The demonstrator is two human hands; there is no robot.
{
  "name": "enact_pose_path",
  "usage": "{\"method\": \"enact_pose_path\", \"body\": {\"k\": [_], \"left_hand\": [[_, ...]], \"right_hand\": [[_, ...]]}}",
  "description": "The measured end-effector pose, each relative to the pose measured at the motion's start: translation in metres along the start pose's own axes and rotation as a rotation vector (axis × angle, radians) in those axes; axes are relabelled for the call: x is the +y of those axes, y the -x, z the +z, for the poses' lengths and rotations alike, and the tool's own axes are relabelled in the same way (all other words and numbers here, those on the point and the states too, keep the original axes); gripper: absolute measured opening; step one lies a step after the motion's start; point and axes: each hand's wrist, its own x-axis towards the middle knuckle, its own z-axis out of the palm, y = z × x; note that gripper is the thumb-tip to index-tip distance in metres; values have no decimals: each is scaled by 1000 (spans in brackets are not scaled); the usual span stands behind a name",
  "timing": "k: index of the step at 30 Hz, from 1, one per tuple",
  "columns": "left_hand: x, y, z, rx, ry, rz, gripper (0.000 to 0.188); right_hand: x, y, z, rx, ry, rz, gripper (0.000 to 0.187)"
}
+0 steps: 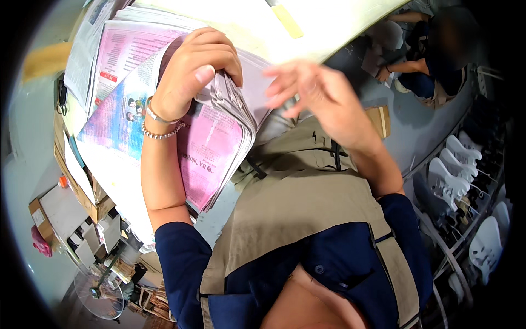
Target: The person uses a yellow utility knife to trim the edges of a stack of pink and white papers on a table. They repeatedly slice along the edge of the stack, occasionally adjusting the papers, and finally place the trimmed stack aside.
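Note:
My left hand [205, 55] is curled over the edge of a stack of newspapers [211, 148], its thumb and fingers gripping the sheets. The pages are pink and white, and one sheet with a blue-purple picture [118, 123] is folded back under my left wrist. More pink-printed newspaper [131, 41] lies behind it on the table. My right hand [315, 90] is raised just right of the stack, blurred, its fingers apart and touching no paper that I can see. A small greyish patch shows between those fingers; I cannot make out what it is.
The pale table [246, 22] has a yellowish strip [287, 22] on it. Another person [438, 60] sits low at the upper right. White guitar-body-shaped pieces [449, 175] stand on a rack at right. A fan [98, 290] and boxes are at lower left.

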Motion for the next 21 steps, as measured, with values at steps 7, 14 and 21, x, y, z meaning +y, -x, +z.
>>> {"method": "enact_pose_path", "body": {"k": [7, 14, 21], "left_hand": [[-13, 4, 26, 358, 492, 2, 73], [-31, -1, 26, 506, 631, -24, 78], [-19, 5, 13, 566, 514, 86, 74]], "right_hand": [[37, 0, 47, -199, -387, 55, 62], [44, 9, 108, 118, -536, 109, 46], [23, 14, 136, 107, -560, 222, 42]]}}
